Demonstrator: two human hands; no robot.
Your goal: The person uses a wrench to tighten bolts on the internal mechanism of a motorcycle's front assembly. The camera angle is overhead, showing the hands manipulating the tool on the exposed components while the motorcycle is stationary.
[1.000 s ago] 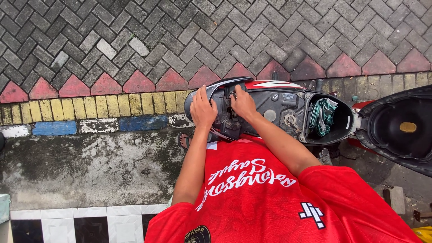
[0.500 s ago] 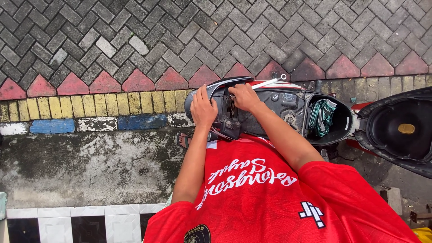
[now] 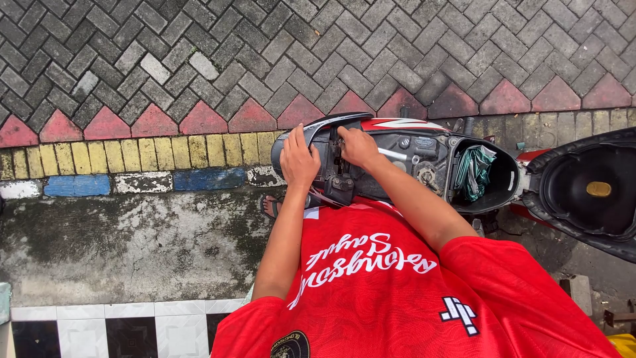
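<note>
The scooter's rear body (image 3: 397,159) lies just beyond the person's torso, crosswise on the pavement; the left hand (image 3: 298,159) rests on its left end, the right hand (image 3: 358,146) just beside it on top; a cloth (image 3: 474,172) sits in the open storage compartment (image 3: 507,179) to the right; the raised seat (image 3: 589,192) lies farther right; a sandalled foot (image 3: 269,207) shows below the left end.
</note>
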